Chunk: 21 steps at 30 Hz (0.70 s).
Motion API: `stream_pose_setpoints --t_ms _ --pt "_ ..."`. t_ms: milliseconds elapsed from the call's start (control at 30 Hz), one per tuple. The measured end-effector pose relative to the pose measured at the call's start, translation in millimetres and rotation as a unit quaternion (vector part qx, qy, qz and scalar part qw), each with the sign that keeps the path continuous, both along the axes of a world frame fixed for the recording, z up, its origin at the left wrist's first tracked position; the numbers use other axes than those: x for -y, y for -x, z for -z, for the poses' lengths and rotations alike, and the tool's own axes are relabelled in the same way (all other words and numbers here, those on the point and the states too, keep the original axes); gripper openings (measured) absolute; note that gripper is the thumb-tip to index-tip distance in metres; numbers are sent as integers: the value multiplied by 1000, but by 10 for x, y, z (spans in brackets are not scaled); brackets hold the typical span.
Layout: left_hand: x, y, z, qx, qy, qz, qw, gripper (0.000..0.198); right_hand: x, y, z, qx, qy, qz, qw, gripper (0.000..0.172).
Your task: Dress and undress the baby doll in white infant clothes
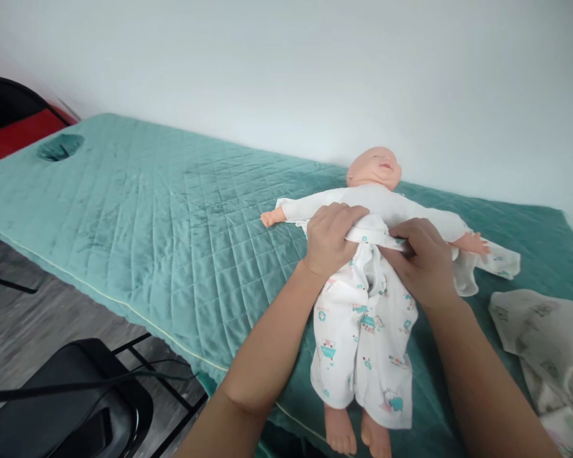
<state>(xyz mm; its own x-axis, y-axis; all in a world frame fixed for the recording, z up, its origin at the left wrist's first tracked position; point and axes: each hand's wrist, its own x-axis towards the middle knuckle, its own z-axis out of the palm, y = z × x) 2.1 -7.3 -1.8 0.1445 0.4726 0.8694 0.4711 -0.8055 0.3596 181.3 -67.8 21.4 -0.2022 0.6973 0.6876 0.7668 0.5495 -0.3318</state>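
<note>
A baby doll (373, 170) lies on its back on the green quilted bed, head toward the wall and bare feet toward me. It wears a white long-sleeved top (321, 203) and printed white pants (344, 324). My left hand (332, 232) is closed over one side of the pants' waistband. On the other side, my right hand (417, 257) pinches the waistband between thumb and fingers. A printed garment (499, 259) lies spread beneath the doll's arms and back. My palms hide part of the doll's belly.
The quilted cover (172, 210) stretches left to a face hole (61, 147). Crumpled printed cloth (544, 331) lies at the right. A black object (71, 394) with a cable stands below the bed's front edge. A black and red chair (19, 121) is at far left.
</note>
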Motion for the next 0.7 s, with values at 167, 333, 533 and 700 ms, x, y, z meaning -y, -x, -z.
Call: stream_pose_setpoints --t_ms 167,333,533,700 --pt "3 9 14 -11 30 21 999 28 6 -9 5 13 -11 -2 1000 17" --pt "7 15 14 -32 66 26 997 31 14 -23 20 21 -2 7 1000 22" --pt "15 13 -16 -47 107 26 993 26 22 -37 48 22 12 38 999 28" --pt "19 12 -16 -51 114 23 992 24 32 -47 51 31 9 55 998 28"
